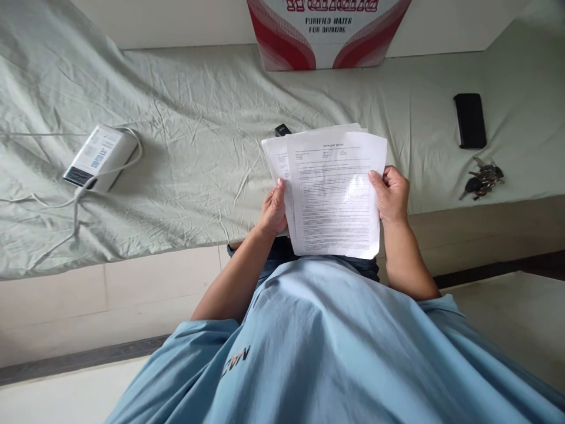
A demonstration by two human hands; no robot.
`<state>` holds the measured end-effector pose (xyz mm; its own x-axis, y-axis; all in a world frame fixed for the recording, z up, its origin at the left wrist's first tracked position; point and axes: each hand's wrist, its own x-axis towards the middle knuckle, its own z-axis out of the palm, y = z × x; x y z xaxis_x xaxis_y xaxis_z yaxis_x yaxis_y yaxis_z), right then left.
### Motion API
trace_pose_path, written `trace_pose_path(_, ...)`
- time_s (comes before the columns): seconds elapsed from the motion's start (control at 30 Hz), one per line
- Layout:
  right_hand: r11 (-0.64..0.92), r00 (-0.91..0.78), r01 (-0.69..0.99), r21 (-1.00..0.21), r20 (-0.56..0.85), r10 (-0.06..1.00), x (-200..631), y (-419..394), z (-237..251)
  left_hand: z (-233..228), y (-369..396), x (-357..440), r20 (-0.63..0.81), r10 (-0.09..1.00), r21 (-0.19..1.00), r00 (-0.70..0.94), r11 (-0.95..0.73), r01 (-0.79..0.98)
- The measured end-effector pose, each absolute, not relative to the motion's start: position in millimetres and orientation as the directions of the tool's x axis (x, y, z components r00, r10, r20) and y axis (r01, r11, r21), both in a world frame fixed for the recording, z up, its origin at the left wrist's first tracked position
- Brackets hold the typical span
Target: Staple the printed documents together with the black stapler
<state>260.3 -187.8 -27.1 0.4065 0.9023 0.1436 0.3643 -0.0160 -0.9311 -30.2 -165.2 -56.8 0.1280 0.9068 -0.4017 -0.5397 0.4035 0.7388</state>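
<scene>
Several printed sheets of paper (pixel 333 206) are held up in front of my body, slightly fanned out. The front page carries dense text under the heading "Overleaf Notes". My left hand (pixel 274 209) pinches the left edge of the sheets, thumb on top. At the right edge, my right hand (pixel 392 193) grips them between thumb and curled fingers. A small black object (pixel 282 130) peeks out behind the top left corner of the papers; most of it is hidden.
A wrinkled pale green cloth (pixel 189 153) covers the surface ahead. On it lie a white box-shaped device (pixel 103 158) with a cable (pixel 76 215) at left, and a black phone-like object (pixel 470 121) and keys (pixel 483 178) at right. A red-and-white water carton (pixel 329 41) stands behind.
</scene>
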Motion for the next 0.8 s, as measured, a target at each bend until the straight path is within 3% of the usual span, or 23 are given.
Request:
trace_pose_path(0.37,-0.009,0.424,0.368,-0.93,0.159,0.892,263,-187,-21,-55,-166,-30,-0.381,0.914,0.762,0.14,0.396,-0.512)
trace_pose_path(0.53,-0.028,0.47,0.325,-0.945,0.136,0.872,272,-192,-23,-49,-167,-28,-0.346,0.908,0.794,0.238,0.418,-0.441)
trace_pose_path(0.8,-0.045,0.476,0.325,-0.945,0.122,0.871,277,-196,-22,-44,-173,-19,-0.326,0.922,0.833,0.21,0.385,-0.396)
